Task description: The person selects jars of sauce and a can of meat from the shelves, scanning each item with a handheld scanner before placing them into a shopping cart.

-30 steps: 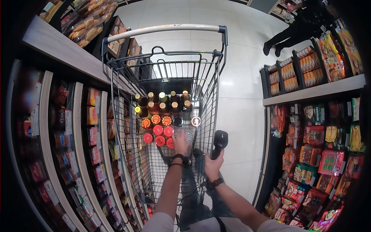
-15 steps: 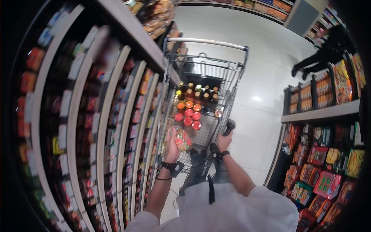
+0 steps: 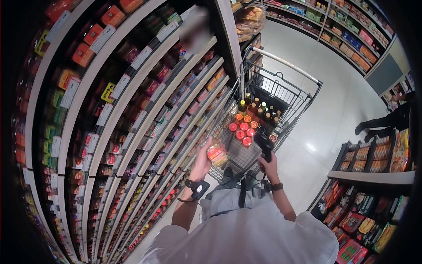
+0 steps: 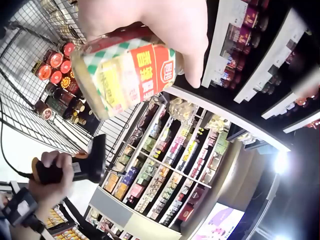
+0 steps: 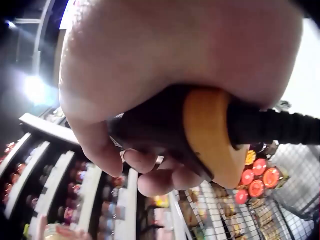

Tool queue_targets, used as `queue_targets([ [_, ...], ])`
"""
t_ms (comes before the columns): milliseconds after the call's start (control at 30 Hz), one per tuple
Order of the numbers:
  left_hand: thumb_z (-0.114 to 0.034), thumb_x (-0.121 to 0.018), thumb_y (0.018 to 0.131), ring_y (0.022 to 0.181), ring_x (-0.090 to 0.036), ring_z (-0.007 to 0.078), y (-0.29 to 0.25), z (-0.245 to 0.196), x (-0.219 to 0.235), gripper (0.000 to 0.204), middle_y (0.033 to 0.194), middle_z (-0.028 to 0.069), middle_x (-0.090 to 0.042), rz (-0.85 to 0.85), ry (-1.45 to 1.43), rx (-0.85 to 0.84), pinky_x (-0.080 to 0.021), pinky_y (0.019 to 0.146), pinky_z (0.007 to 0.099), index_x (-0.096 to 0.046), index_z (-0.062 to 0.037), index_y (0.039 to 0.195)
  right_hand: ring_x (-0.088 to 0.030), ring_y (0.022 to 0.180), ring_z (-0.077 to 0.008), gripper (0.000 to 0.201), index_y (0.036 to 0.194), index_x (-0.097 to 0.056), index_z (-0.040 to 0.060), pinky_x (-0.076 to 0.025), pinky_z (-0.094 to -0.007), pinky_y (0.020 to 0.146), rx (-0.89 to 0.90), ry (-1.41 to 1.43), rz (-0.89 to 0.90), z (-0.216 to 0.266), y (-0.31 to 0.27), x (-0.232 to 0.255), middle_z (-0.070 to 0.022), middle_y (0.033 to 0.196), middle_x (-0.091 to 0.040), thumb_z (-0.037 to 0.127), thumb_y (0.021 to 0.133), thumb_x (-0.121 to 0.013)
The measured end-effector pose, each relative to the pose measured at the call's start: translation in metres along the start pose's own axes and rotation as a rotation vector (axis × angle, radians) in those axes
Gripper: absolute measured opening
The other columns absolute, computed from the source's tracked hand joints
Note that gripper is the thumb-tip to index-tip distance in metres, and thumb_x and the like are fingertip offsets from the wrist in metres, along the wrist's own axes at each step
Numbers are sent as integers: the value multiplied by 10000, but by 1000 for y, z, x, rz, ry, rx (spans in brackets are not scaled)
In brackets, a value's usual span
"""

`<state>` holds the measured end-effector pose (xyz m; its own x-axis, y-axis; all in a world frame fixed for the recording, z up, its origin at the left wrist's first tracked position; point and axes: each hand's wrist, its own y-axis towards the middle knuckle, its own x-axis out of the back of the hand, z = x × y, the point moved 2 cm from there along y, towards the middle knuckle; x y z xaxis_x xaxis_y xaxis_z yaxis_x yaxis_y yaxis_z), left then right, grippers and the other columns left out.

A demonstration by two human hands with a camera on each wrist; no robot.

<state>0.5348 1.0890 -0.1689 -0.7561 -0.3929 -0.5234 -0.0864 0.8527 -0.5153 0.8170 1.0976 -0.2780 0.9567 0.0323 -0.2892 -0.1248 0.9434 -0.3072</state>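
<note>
Jar, squat glass with red-yellow label (image 3: 217,154), gripped in left hand (image 3: 203,163), long axis tilted; right hand (image 3: 269,166) clenches black handheld scanner (image 3: 264,144) just right of it, nose toward jar.

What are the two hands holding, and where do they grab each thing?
Left hand grips a jar around its lid end. Right hand grips a black scanner by its handle.

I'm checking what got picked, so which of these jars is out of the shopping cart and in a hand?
The red-and-yellow labelled jar, gripped by the left hand beside the shelves; the red-lidded jars all stand inside the cart.
</note>
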Motion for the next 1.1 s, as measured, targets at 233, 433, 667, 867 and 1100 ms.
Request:
queue_targets([
  [233, -305, -714, 937, 813, -711, 250, -2, -1, -14, 362, 971, 152, -693, -42, 42, -64, -607, 724, 372, -523, -38, 1092, -538, 572, -70, 276, 982, -570, 38, -430, -236, 503, 60, -75, 323, 84, -5, -72, 19, 758, -567, 90, 834, -798],
  [433, -480, -486, 1025, 998, -670, 305, -22, -5, -30, 508, 1214, 175, -632, 136, -260, -49, -577, 860, 492, -535, -26, 1248, -525, 661, -43, 424, 1113, -603, 25, -409, -218, 551, 119, 20, 368, 97, -25, -105, 31, 812, -558, 89, 779, -856],
  [667, -683, -453, 925, 1067, -539, 289, -31, 0, -25, 740, 1171, 139, -559, 390, -603, -142, -460, 945, 444, -524, -29, 1261, -537, 677, -59, 683, 1290, -511, 27, -446, -240, 620, 193, 12, 404, 100, -40, -128, 41, 774, -562, 113, 736, -901],
  [867, -711, -422, 918, 877, -600, 258, -40, -19, -29, 788, 988, 110, -586, 387, -307, -290, -509, 792, 373, -499, -5, 1261, -512, 624, -48, 751, 1248, -522, 36, -436, -233, 566, 218, -124, 394, 120, -61, -141, 31, 748, -569, 168, 651, -959],
  [1100, -725, -354, 940, 776, -608, 228, -58, -29, -44, 716, 892, 92, -597, 256, -185, -336, -518, 692, 342, -512, -69, 1181, -517, 635, -44, 803, 1275, -500, 39, -436, -227, 560, 218, -244, 412, 125, -71, -143, 36, 772, -577, 177, 634, -963],
])
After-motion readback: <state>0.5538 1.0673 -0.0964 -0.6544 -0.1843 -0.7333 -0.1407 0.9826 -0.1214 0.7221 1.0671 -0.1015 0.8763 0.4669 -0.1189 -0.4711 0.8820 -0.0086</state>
